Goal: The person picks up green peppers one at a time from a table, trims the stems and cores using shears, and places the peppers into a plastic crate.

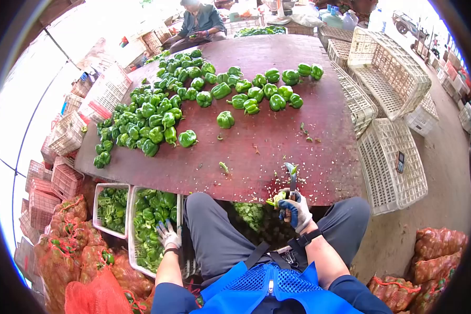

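My left hand [167,234], in a white and blue glove, rests with fingers spread on the cut green peppers [147,225] in a white plastic crate [133,206] beside my left leg. At the table's front edge, my gloved right hand [296,210] is closed around a knife [292,178] with a short curved blade pointing away from me. A pale green pepper core [276,199] shows at the thumb side of that hand. Whole green bell peppers [157,112] lie heaped over the left and middle of the red table [214,167].
Pepper seeds and scraps litter the tabletop near the knife. A second crate [111,185] of cut pepper stands further left. Red mesh sacks [68,261] are piled at my left. Stacked crates [390,167] line the right side. Another person [201,21] sits at the far end.
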The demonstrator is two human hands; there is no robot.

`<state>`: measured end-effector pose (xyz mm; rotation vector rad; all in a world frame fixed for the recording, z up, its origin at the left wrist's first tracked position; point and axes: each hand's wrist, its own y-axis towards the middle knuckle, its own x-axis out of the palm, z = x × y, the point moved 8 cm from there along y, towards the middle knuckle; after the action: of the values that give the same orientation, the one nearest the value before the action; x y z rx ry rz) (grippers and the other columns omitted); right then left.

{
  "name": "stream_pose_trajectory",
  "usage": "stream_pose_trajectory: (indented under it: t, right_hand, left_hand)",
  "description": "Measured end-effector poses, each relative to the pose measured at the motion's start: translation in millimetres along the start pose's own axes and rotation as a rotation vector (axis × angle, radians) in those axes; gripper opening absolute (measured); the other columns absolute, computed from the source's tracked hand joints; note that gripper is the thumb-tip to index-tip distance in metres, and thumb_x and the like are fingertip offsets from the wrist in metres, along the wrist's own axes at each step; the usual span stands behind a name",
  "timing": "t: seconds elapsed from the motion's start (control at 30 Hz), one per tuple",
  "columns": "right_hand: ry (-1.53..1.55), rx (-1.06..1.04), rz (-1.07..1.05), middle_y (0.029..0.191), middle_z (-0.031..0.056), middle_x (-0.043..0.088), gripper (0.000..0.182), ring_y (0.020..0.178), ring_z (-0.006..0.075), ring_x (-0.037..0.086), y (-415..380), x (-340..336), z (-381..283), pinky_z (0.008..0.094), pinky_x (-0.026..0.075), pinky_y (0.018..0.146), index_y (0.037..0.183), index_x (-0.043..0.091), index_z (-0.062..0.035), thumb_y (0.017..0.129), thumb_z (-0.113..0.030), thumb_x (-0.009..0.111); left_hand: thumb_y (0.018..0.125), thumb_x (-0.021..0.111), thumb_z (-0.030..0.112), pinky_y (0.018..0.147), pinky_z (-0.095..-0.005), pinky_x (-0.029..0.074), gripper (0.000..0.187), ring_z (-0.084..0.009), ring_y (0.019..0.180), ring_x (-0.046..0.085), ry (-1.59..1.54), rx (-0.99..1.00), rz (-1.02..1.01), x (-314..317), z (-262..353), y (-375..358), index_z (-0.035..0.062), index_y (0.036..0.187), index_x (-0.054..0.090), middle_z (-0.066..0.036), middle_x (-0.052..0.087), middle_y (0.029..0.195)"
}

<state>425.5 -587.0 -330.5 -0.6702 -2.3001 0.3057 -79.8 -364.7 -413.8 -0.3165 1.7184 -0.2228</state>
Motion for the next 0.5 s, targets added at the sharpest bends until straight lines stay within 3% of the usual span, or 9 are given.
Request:
stream_pose_trajectory:
  t: [0.07, 0.17, 0.2, 0.23, 0.3, 0.37, 0.43, 0.5]
  right_hand:
    - [0.022, 0.015, 0.031, 0.088, 0.0055, 0.067, 0.037, 0.056, 0.0128, 0.059, -1.9, 7.0, -5.2, 0.0284, 0.051, 0.047, 0.116, 0.059, -0.0029, 0.081, -0.002, 0.070]
    - [0.048, 0.060, -0.020, 0.088, 0.0045, 0.067, 0.038, 0.058, 0.0110, 0.058, 3.1, 11.7, -3.1, 0.0275, 0.050, 0.047, 0.118, 0.059, -0.0035, 0.082, -0.001, 0.069]
    - [0.006, 0.052, -0.007, 0.088, 0.0034, 0.066, 0.038, 0.059, 0.0094, 0.057, 1.6, 13.1, -6.7, 0.0268, 0.049, 0.047, 0.118, 0.059, -0.0046, 0.082, -0.001, 0.069]
    - [0.024, 0.040, -0.002, 0.087, 0.0023, 0.066, 0.038, 0.061, 0.0096, 0.058, 0.4, 14.4, -8.5, 0.0264, 0.047, 0.047, 0.119, 0.060, -0.0064, 0.083, -0.001, 0.070]
    - [0.007, -0.012, 0.011, 0.085, 0.0018, 0.065, 0.038, 0.063, 0.0105, 0.061, -2.6, 14.2, -14.2, 0.0263, 0.047, 0.047, 0.119, 0.060, -0.0073, 0.083, -0.002, 0.070]
    - [0.034, -0.002, -0.004, 0.084, 0.0017, 0.064, 0.039, 0.066, 0.0116, 0.063, -5.9, 15.0, -16.7, 0.0267, 0.047, 0.047, 0.118, 0.060, -0.0082, 0.081, -0.001, 0.071]
    - [0.025, -0.028, -0.030, 0.085, 0.0017, 0.065, 0.039, 0.068, 0.0114, 0.063, -8.5, 18.8, -23.2, 0.0265, 0.048, 0.051, 0.117, 0.061, -0.0064, 0.080, -0.001, 0.072]
    - [-0.013, -0.057, -0.041, 0.087, 0.0022, 0.065, 0.038, 0.070, 0.0112, 0.063, -5.4, 19.4, -23.4, 0.0263, 0.049, 0.054, 0.116, 0.061, -0.0054, 0.080, 0.000, 0.072]
  left_hand:
    - [0.092, 0.040, 0.069, 0.117, -0.0657, 0.011, 0.085, -0.0374, 0.152, -0.001, -0.032, -0.010, -0.011, 7.6, -4.0, 9.1, 0.0255, 0.160, 0.012, -0.014, 0.000, 0.166]
    - [0.089, 0.042, 0.074, 0.115, -0.0670, 0.013, 0.088, -0.0363, 0.153, 0.002, 0.132, 0.232, -0.019, 96.2, -59.4, 101.5, 0.0280, 0.159, 0.014, -0.013, 0.001, 0.166]
    - [0.087, 0.047, 0.075, 0.116, -0.0644, 0.018, 0.088, -0.0345, 0.152, 0.010, -0.137, 0.026, -0.187, -8.4, -18.3, 26.4, 0.0287, 0.158, 0.021, -0.013, 0.009, 0.166]
    - [0.086, 0.056, 0.069, 0.113, -0.0570, 0.031, 0.081, -0.0379, 0.142, 0.037, -0.112, 0.131, -0.108, -11.7, -26.4, 50.1, 0.0237, 0.151, 0.040, -0.015, 0.037, 0.156]
    - [0.088, 0.069, 0.047, 0.103, -0.0464, 0.046, 0.063, -0.0361, 0.120, 0.060, -0.260, 0.067, -0.068, -88.6, -4.4, 32.7, 0.0113, 0.138, 0.056, -0.017, 0.061, 0.134]
    - [0.088, 0.072, 0.022, 0.093, -0.0372, 0.052, 0.046, -0.0272, 0.101, 0.068, -0.850, 0.386, 0.433, -142.5, 22.3, 24.6, 0.0003, 0.127, 0.062, -0.015, 0.071, 0.114]
    - [0.088, 0.070, 0.008, 0.091, -0.0322, 0.052, 0.042, -0.0194, 0.098, 0.067, -1.321, 0.539, 0.275, -211.0, 104.7, -45.3, -0.0053, 0.126, 0.060, -0.015, 0.071, 0.108]
    - [0.089, 0.070, 0.011, 0.087, -0.0303, 0.053, 0.044, -0.0170, 0.092, 0.066, -1.183, 0.806, 0.154, -258.8, 188.3, -119.0, -0.0048, 0.128, 0.058, -0.012, 0.070, 0.105]
